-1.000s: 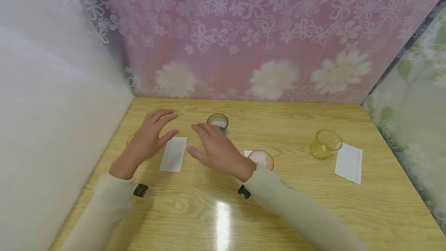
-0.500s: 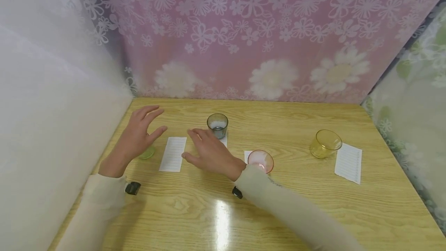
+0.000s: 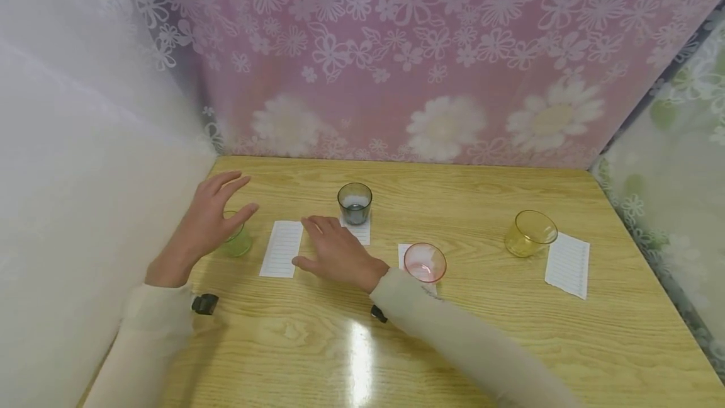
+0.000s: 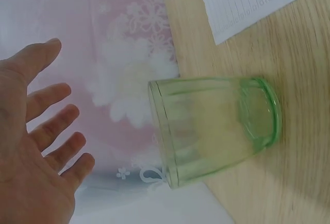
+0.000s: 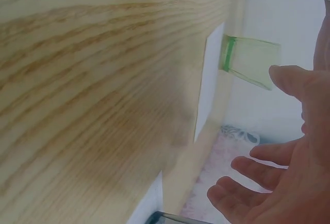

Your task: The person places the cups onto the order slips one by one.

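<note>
My left hand (image 3: 208, 219) hovers above a clear green glass (image 4: 216, 126), fingers spread and holding nothing. In the head view this hand covers part of the glass, which stands upright on the table at the left. My right hand (image 3: 338, 250) is in the air over the table, its fingers loosely extended and nothing in them. A lined paper slip (image 3: 281, 249) lies between the two hands. Just beyond the right hand's fingers stands a grey glass (image 3: 355, 204) on another paper slip (image 3: 360, 233). From the right wrist view, the green glass (image 5: 252, 62) appears past the right thumb.
A pink glass (image 3: 425, 263) stands on a paper slip right of the right hand, near that sleeve. Farther right, a yellow glass (image 3: 529, 233) stands beside a lined paper slip (image 3: 568, 266). A white wall (image 3: 102, 162) borders the wooden table (image 3: 453, 345) on the left.
My left hand has moved left, over the green glass, uncovering the paper slip. My right hand has shifted slightly left and toward me, revealing the grey glass. The glasses have stayed in place.
</note>
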Available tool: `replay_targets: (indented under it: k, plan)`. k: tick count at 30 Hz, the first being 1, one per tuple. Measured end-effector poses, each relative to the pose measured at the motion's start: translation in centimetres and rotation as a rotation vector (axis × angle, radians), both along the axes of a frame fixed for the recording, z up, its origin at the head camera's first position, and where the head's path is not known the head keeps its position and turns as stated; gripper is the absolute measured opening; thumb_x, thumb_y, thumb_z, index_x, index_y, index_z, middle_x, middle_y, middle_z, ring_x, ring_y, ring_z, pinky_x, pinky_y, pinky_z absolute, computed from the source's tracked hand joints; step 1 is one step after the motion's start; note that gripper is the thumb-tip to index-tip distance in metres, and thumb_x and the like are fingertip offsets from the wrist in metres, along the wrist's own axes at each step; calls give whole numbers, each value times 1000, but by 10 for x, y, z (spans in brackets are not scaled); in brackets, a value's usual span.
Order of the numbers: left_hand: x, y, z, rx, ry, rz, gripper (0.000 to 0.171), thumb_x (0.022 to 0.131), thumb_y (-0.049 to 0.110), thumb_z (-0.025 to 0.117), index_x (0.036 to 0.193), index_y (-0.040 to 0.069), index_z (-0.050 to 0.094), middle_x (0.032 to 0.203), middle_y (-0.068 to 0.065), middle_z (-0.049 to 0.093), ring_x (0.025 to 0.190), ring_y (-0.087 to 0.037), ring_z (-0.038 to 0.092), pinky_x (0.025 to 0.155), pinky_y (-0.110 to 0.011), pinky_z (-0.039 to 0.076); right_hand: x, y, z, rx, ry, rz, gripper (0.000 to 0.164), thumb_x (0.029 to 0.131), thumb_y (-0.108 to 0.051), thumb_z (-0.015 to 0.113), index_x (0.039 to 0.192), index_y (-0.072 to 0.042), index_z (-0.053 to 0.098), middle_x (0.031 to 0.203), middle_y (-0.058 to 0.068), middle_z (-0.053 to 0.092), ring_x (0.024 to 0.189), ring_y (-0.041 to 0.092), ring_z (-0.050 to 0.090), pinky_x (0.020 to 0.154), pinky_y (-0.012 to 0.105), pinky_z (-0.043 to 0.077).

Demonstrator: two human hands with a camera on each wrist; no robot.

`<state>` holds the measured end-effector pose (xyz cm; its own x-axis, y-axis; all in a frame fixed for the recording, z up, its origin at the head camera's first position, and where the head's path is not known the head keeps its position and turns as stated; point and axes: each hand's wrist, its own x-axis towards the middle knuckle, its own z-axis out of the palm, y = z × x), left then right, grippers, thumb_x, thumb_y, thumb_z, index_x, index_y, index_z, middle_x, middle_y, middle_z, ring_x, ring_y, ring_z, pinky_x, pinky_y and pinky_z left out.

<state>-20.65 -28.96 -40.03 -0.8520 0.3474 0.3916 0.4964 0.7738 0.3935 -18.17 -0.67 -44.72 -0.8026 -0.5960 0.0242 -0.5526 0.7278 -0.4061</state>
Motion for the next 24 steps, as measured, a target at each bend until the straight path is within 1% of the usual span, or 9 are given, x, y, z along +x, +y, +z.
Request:
replay_targets:
  k: [7,9,14,19,24]
  plan:
    - [1,-15,2,-30,-228,61,73,106,35,73,163,0,45,169,-30,37,156,-59,26,118,-79,29,-6,-11,-6,52,8,-5,83,108,-55,65,168,-5,39,171,13,44,156,34,44,121,50,49]
    - [0,-19,2,-39,-273,71,76,106,39,73,166,1,43,171,-29,34,157,-59,24,119,-80,28,-8,-14,-6,74,8,-9,84,108,-57,64,168,-6,37,171,12,43,157,34,43,122,50,48]
    - [1,-27,-3,-51,-347,88,83,105,44,73,168,2,38,172,-30,32,158,-59,22,121,-80,26,-12,-17,-10,104,7,-15,87,108,-61,62,170,-7,35,174,11,40,159,34,41,125,50,45]
    - [1,-37,-8,-64,-428,100,91,104,49,72,170,1,32,173,-32,29,159,-60,20,123,-80,23,-14,-23,-15,113,-11,-9,89,106,-61,64,170,-7,34,175,12,38,160,37,39,126,52,44]
    - [5,-45,-14,-57,-483,97,97,102,50,75,172,3,28,173,-34,27,159,-60,21,122,-81,24,-15,-27,-17,156,-19,-7,92,106,-63,64,172,-8,32,177,10,36,162,37,36,127,51,42]
